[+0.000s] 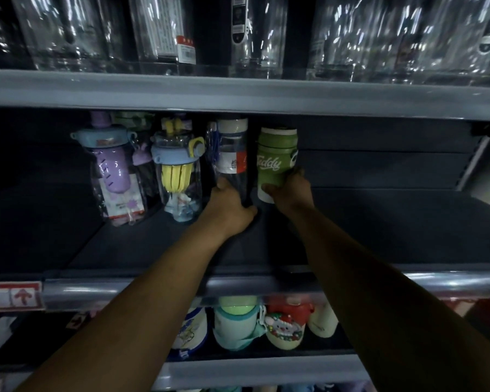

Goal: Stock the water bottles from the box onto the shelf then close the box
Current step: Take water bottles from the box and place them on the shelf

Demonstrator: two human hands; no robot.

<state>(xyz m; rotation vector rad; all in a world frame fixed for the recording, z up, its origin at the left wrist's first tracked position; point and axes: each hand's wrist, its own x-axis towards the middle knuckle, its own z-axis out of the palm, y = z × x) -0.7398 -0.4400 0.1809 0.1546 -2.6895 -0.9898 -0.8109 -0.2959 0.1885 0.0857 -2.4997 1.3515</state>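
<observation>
Our left hand [229, 205] grips the clear bottle [232, 154] low down, our right hand [289, 193] the green bottle [276, 159]; both rise upright above the hands, side by side, deep over the shelf [379, 222].

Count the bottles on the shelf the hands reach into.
4: purple bottle leftmost, yellow bottle next, clear bottle in the left hand, green bottle in the right hand; more may hide behind.

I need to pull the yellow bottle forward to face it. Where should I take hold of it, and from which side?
I'd set the grip round the yellow bottle, on its clear body below the blue collar, coming from the front. It stands upright, the upper shelf sits close over its lid, and the purple bottle crowds its left.
</observation>
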